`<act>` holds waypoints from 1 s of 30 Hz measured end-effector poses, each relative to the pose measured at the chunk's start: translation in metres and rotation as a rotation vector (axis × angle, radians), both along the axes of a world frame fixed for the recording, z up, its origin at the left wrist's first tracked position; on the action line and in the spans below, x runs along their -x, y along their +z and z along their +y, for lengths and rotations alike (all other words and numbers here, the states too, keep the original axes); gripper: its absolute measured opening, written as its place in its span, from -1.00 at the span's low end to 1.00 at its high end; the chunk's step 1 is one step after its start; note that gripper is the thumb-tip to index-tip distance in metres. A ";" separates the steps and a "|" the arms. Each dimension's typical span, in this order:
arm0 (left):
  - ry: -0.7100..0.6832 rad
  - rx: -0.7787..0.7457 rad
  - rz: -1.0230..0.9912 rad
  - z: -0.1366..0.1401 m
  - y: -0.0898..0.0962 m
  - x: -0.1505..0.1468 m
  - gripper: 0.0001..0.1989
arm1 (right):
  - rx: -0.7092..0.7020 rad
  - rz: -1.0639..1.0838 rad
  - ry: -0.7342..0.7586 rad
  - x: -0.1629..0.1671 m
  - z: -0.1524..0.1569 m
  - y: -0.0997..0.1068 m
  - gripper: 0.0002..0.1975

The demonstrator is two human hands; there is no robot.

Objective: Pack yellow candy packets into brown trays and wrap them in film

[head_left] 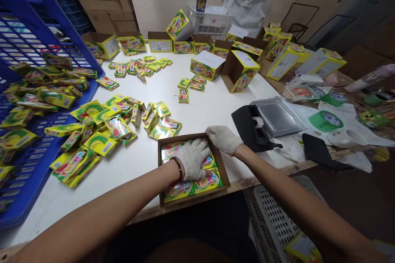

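Note:
An open cardboard carton sits at the table's front edge, its brown inner walls showing. Small yellow-green printed boxes lie flat inside it, filling the part that I can see. My left hand, in a pale knitted glove with a beaded bracelet at the wrist, rests on these boxes with its fingers spread. In a matching glove, my right hand grips the carton's far right corner, fingers closed over the rim. The left hand hides some of the boxes beneath it.
Left stands a blue plastic basket of small boxes; a loose pile lies beside it. Open display cartons line the back. A black tape dispenser, clear plastic tray and green tape roll lie right. Below is a white crate.

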State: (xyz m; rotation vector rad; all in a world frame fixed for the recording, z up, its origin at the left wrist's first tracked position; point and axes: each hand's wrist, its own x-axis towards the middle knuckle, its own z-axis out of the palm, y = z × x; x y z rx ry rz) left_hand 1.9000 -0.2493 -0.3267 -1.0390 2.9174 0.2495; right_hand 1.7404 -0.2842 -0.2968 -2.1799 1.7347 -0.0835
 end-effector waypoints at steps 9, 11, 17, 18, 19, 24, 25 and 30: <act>0.082 -0.074 0.018 0.005 0.014 -0.001 -0.49 | 0.020 0.111 0.082 -0.010 -0.022 0.023 -0.66; 0.111 -0.102 -0.003 0.013 0.022 -0.003 -0.62 | 0.067 0.097 0.141 -0.031 -0.042 0.028 -0.65; 0.223 -0.094 -0.213 0.036 0.034 -0.013 -0.53 | -0.081 0.122 0.283 -0.122 -0.089 0.012 -0.59; 0.227 -0.106 -0.232 0.038 0.033 -0.014 -0.48 | -0.102 0.127 0.288 -0.130 -0.093 0.008 -0.56; 0.229 -0.119 -0.237 0.040 0.030 -0.016 -0.43 | -0.119 0.131 0.291 -0.136 -0.095 0.004 -0.54; 0.289 -0.134 -0.195 0.054 0.022 -0.023 -0.39 | -0.111 0.126 0.263 -0.111 -0.092 0.015 -0.59; 0.308 -0.113 -0.196 0.058 0.022 -0.025 -0.43 | -0.072 0.108 0.255 -0.097 -0.087 0.023 -0.64; 0.397 -0.094 -0.193 0.072 0.024 -0.036 -0.63 | 0.015 -0.071 0.326 -0.023 -0.045 0.067 -0.69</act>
